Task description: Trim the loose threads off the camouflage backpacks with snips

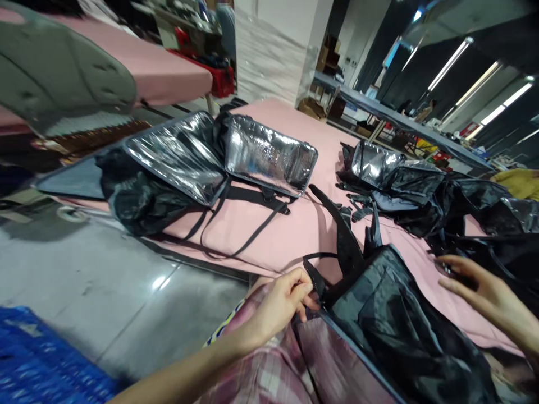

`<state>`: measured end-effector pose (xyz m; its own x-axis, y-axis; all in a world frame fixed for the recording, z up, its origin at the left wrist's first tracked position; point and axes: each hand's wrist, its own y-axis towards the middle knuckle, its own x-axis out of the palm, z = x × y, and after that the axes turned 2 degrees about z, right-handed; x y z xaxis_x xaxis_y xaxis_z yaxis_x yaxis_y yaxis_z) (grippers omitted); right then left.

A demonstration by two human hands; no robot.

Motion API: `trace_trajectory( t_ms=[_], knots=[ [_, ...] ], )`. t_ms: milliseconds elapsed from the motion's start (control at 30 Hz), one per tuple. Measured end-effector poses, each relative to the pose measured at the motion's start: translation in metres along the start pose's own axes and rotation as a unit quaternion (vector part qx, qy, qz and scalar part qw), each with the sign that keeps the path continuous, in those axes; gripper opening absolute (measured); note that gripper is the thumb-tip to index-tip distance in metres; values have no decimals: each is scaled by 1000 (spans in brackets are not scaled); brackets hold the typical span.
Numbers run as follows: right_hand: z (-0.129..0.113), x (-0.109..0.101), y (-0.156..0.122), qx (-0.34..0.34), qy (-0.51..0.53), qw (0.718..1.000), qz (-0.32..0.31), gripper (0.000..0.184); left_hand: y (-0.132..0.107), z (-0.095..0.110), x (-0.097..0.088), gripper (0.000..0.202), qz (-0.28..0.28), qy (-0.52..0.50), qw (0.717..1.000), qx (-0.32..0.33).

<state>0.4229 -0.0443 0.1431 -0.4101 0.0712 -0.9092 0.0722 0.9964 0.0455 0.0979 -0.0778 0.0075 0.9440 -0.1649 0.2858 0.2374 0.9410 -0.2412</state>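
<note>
On my lap and against the table edge lies a black camouflage-patterned bag (391, 320) with grey piping and loose black straps. My left hand (290, 294) is closed at its near corner, with thumb and finger pinched on the bag's edge beside a strap. Over the right side of the bag, my right hand (475, 286) is raised, apart from the fabric. Its fingers curl around a small dark object (444, 268), too small and blurred to name. A wide black strap (339, 230) stands up from the bag's far end.
Silver-lined bags (272, 154) lie on the pink-covered table (269, 224), their straps trailing near its edge. More black bags (429, 191) are heaped at the right. A grey chair back (63, 73) stands at upper left, and blue woven material (42, 359) at lower left.
</note>
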Motion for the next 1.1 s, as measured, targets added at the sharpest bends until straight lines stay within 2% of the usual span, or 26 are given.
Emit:
trace_trajectory(
  t_ms=[67, 133, 200, 300, 500, 667, 867, 1100],
  knots=[
    [-35, -5, -7, -37, -64, 997, -23, 41, -12, 2, 8, 20, -6, 0, 1000, -2],
    [-77, 4, -20, -117, -79, 983, -114, 37, -19, 4, 12, 20, 5, -2, 1000, 9],
    [-114, 20, -33, -208, -85, 956, -190, 28, -22, 5, 14, 21, 14, -2, 1000, 21],
    [-147, 41, -45, -309, -134, 921, -196, 18, -22, 4, 13, 22, 21, 3, 999, 34],
    [-168, 58, -36, -387, -323, 848, -163, 17, -21, -7, 12, 21, 20, -9, 996, 84],
    [-187, 66, -32, -428, -392, 796, -170, 17, -19, -12, 13, 21, 18, -1, 997, 78],
    [-199, 67, -28, -456, -413, 762, -204, 9, -18, -14, 13, 22, 26, -53, 993, 98],
    [-212, 73, -27, -452, -441, 739, -235, 10, -18, -17, 11, 23, 46, -42, 993, 97]
  ],
)
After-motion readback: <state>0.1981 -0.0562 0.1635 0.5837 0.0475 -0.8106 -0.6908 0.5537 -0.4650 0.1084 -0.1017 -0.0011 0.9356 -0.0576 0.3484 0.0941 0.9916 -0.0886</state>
